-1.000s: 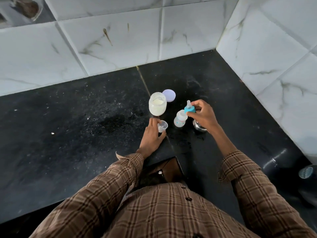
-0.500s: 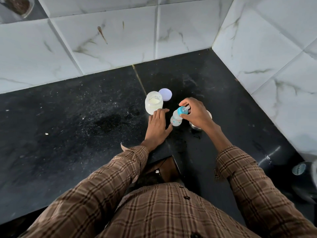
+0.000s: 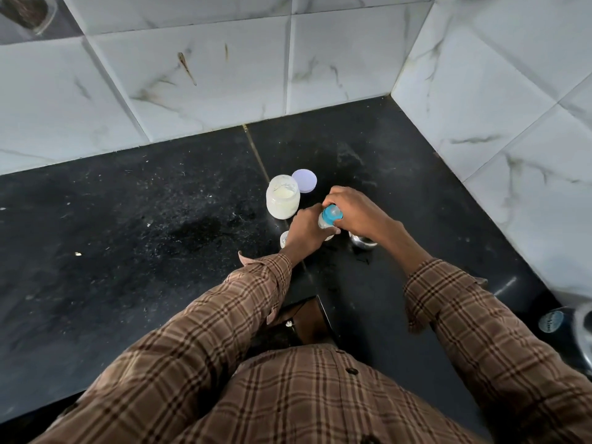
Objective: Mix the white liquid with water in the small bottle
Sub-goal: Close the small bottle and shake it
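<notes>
- Left hand point(image 3: 306, 230) grips the small bottle point(image 3: 324, 223) body on the bench point(image 3: 160, 235); hold it upright.
- Right hand point(image 3: 355, 213) clamps the blue cap point(image 3: 331, 214); twist squarely until snug.

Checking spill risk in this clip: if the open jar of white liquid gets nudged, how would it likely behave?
The open jar is squat and wide, so it probably slides rather than tips. Its lid lies beside it, so a hard knock could slop liquid out.

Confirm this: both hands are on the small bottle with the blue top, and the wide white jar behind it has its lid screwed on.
Not quite. In the head view the wide white jar is open; its round pale lid lies on the black counter beside it. Both hands, left and right, do hold the small blue-topped bottle.
</notes>
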